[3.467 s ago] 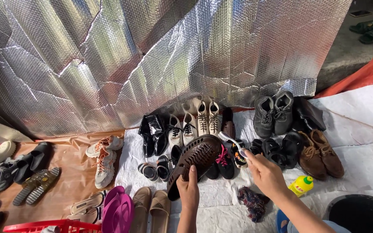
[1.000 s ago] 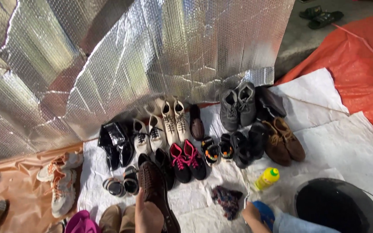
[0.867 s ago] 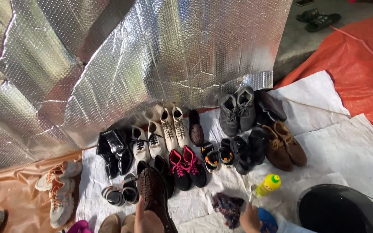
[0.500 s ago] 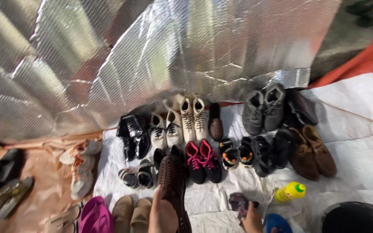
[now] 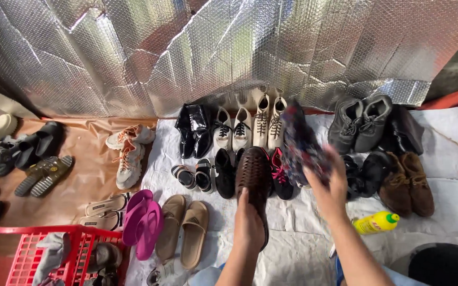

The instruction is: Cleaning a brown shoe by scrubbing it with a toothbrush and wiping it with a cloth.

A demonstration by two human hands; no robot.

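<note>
Centrally, the left hand (image 5: 248,222) grasps a brown woven shoe (image 5: 254,177) by its heel, toe pointing to twelve o'clock. At its three o'clock, the right hand (image 5: 331,186) clutches a blurred patterned cloth (image 5: 300,145) raised above the rows of shoes on the white sheet (image 5: 451,153). A yellow bottle (image 5: 375,222) lies at four o'clock.

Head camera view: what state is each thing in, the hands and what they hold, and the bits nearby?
Left hand: gripping the brown woven shoe, held up.
Right hand: raised, clutching a patterned cloth, blurred.
Yellow bottle: lying on its side, green cap on.
Red basket: upright, a grey rag draped inside.
Purple sandals: lying flat, paired.
</note>
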